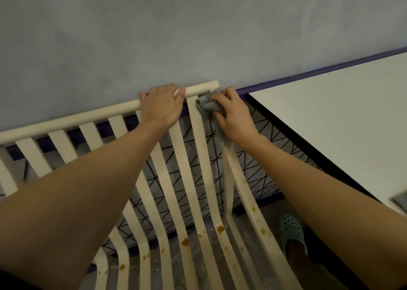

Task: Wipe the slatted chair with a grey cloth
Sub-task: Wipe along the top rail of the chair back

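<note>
The slatted chair (198, 157) is cream wood with long curved slats and a round top rail (88, 116). Brown stains (185, 241) dot the lower slats. My left hand (161, 106) grips the top rail near its right end, fingers curled over the far side. My right hand (231, 115) holds a bunched grey cloth (208, 105) and presses it against the upper end of the rightmost slats, just below the rail. Part of the cloth is hidden under my fingers.
A white table (330, 117) with a dark edge stands close on the right. A grey wall (176, 36) with a purple skirting strip rises right behind the chair. My foot in a green clog (290, 230) is on the floor by the chair's right side.
</note>
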### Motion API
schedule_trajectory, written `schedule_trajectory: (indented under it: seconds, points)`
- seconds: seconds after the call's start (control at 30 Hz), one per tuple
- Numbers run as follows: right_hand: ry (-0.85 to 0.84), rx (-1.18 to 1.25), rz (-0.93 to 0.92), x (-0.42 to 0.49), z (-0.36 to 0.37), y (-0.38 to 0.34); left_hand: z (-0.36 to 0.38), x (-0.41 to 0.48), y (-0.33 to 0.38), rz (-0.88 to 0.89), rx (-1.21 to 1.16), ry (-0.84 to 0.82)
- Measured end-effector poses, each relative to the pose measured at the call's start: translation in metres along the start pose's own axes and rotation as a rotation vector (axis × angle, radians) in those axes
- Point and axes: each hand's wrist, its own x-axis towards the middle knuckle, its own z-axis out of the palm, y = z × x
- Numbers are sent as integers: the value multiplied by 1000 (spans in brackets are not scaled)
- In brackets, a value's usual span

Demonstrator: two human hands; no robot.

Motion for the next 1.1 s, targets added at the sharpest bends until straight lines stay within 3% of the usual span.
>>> schedule_trajectory:
  seconds: [0.13,0.4,0.67,0.9,1.1]
  points:
    - [-34,-23,20,8,-10,-4,1,-1,2,9,3,27]
    - [71,55,7,12,-4,2,3,-1,2,7,-11,32]
    - [7,104,73,-8,0,6,3,-3,2,-6,-39,30]
    - [89,153,175,-3,8,-1,2,-3,2,-16,-43,26]
    - [-11,135,209,-24,8,10,1,-2,3,-20,-39,30]
